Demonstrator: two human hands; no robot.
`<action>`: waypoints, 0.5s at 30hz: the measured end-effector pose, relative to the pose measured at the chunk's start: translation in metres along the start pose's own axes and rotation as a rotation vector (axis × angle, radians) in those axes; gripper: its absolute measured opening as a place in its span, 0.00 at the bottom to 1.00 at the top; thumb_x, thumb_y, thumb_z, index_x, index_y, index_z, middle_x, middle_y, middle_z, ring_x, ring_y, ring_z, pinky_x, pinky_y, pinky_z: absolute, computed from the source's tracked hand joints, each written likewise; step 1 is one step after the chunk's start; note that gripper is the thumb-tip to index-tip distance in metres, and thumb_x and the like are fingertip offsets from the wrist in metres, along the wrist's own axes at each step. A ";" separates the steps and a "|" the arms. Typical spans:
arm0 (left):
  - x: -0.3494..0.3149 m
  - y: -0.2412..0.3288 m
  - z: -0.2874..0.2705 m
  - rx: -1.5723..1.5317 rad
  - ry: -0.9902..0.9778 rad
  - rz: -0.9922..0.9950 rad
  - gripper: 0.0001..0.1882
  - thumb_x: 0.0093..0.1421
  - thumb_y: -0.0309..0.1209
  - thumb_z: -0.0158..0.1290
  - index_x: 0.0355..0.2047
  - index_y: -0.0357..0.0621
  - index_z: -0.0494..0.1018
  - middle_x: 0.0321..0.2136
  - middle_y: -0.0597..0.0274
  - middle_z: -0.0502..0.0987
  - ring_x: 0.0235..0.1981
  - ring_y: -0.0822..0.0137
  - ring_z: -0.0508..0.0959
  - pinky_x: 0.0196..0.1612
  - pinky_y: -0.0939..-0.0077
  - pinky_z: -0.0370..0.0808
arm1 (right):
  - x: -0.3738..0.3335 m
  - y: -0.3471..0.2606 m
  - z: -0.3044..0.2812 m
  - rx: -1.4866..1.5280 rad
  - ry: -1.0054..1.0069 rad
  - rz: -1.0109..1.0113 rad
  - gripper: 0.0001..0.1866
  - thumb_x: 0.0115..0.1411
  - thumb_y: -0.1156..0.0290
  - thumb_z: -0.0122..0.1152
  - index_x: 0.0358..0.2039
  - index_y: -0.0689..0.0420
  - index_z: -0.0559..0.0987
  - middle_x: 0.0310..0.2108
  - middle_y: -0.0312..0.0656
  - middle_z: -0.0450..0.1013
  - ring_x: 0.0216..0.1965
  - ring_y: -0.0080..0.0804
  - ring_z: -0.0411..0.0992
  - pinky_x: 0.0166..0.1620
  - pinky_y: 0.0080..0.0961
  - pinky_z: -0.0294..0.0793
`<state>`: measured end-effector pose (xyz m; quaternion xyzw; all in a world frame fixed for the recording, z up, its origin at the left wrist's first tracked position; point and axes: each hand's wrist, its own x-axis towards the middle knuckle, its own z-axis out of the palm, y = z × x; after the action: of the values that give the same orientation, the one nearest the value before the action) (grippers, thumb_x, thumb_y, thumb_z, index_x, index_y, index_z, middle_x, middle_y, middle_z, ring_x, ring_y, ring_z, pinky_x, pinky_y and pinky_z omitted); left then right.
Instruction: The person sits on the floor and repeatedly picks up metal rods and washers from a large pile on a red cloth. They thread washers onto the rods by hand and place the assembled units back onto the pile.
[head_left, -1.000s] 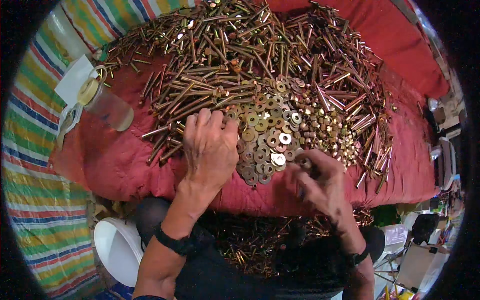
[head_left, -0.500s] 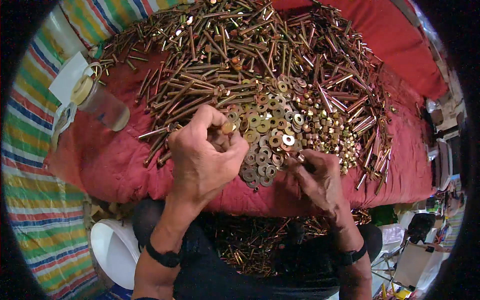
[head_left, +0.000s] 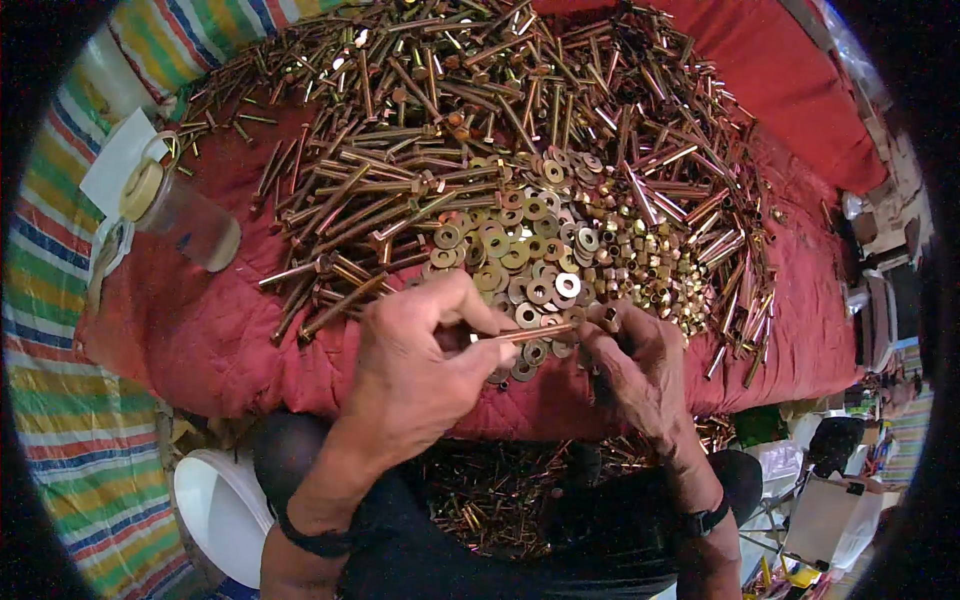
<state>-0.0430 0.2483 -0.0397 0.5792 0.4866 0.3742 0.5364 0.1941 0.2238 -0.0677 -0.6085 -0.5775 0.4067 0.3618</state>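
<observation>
Clearly coppery bolt (head_left: 542, 332), slender, straight, shiny, nearly level

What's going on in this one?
A person is handling loose hardware over a red cloth. The left hand grips a bolt, its free end pointing right, close to the fingertips of the right hand, which seems to hold a small metal nut. Beyond the hands lie washers, with small nut-like pieces to their right and piled bolts farther back.
</observation>
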 end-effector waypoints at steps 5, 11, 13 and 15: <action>-0.001 -0.012 0.016 0.190 0.078 0.207 0.08 0.53 0.18 0.67 0.29 0.37 0.77 0.35 0.53 0.86 0.37 0.66 0.86 0.46 0.70 0.81 | -0.007 0.006 -0.007 0.059 -0.010 -0.025 0.08 0.65 0.70 0.59 0.36 0.64 0.78 0.20 0.32 0.71 0.21 0.17 0.67 0.25 0.19 0.66; -0.006 -0.023 0.039 0.484 0.041 0.621 0.08 0.55 0.18 0.66 0.27 0.36 0.76 0.33 0.50 0.85 0.35 0.58 0.87 0.41 0.69 0.83 | -0.011 0.012 -0.014 -0.253 0.003 -0.329 0.06 0.60 0.75 0.58 0.35 0.64 0.77 0.18 0.35 0.70 0.19 0.21 0.69 0.26 0.24 0.70; -0.008 -0.027 0.049 0.543 -0.005 0.705 0.08 0.54 0.18 0.67 0.26 0.36 0.76 0.33 0.49 0.85 0.35 0.56 0.87 0.41 0.67 0.83 | -0.017 0.008 -0.015 -0.346 -0.088 -0.449 0.09 0.57 0.74 0.64 0.38 0.62 0.79 0.25 0.43 0.73 0.28 0.34 0.73 0.34 0.27 0.72; -0.008 -0.031 0.056 0.403 0.049 0.575 0.08 0.54 0.19 0.67 0.26 0.36 0.76 0.34 0.49 0.85 0.36 0.57 0.87 0.41 0.67 0.83 | -0.021 0.001 -0.018 -0.224 -0.075 -0.397 0.11 0.63 0.67 0.63 0.39 0.62 0.80 0.24 0.43 0.74 0.26 0.34 0.74 0.31 0.26 0.71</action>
<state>0.0037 0.2248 -0.0772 0.7774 0.3806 0.4203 0.2723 0.2107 0.2036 -0.0597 -0.5037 -0.7403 0.2833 0.3434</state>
